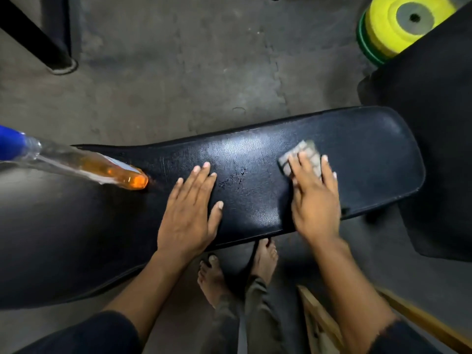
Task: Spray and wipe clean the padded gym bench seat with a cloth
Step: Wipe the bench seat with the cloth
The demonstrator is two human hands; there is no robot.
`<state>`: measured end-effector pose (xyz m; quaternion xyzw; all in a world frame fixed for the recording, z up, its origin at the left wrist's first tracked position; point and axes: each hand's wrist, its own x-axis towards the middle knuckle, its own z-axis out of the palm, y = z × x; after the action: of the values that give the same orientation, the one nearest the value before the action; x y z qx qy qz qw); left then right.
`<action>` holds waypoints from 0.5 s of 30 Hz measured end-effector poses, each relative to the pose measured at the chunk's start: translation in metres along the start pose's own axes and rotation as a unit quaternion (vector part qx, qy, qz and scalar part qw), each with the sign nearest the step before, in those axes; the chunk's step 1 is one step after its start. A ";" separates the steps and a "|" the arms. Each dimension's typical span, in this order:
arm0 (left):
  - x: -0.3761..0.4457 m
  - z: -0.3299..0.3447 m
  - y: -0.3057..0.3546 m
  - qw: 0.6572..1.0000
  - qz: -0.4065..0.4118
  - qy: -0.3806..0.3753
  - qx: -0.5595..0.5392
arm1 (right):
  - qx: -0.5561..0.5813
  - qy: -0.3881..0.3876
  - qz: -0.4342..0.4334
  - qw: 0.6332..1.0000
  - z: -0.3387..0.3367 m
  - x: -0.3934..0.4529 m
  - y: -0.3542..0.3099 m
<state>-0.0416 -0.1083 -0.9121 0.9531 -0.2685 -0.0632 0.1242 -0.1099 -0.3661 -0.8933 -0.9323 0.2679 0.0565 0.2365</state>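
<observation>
The black padded bench seat (362,159) runs across the middle of the view, with wet droplets near its centre. My right hand (315,200) presses a grey checked cloth (302,155) flat against the seat on the right half. My left hand (190,208) lies flat on the seat with fingers spread and holds nothing. A clear spray bottle (102,168) with orange liquid and a blue head stands on the seat at the left, its base touching the pad.
Yellow and green weight plates (393,26) lie on the grey floor at the top right, beside another black pad (439,123). A black frame leg (38,39) stands at the top left. My bare feet (237,274) and a wooden frame (321,323) are below the bench.
</observation>
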 end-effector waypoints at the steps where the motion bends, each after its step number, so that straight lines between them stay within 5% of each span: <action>1: 0.001 0.002 0.000 1.000 -0.001 0.002 -0.001 | -0.004 0.004 -0.001 1.000 0.003 0.018 -0.011; 9: 0.002 0.001 -0.002 1.000 -0.008 -0.002 0.008 | -0.048 -0.053 -0.204 0.976 0.042 -0.034 -0.052; 12: 0.002 0.001 0.000 1.000 -0.013 0.003 0.012 | -0.057 -0.045 -0.206 0.976 0.035 -0.044 -0.024; 15: 0.002 0.005 0.000 0.999 -0.015 0.014 0.029 | -0.027 0.007 -0.119 0.993 0.027 -0.010 -0.019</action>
<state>-0.0412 -0.1103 -0.9174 0.9612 -0.2539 -0.0437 0.0990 -0.1074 -0.3345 -0.9073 -0.9638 0.1557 0.0283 0.2148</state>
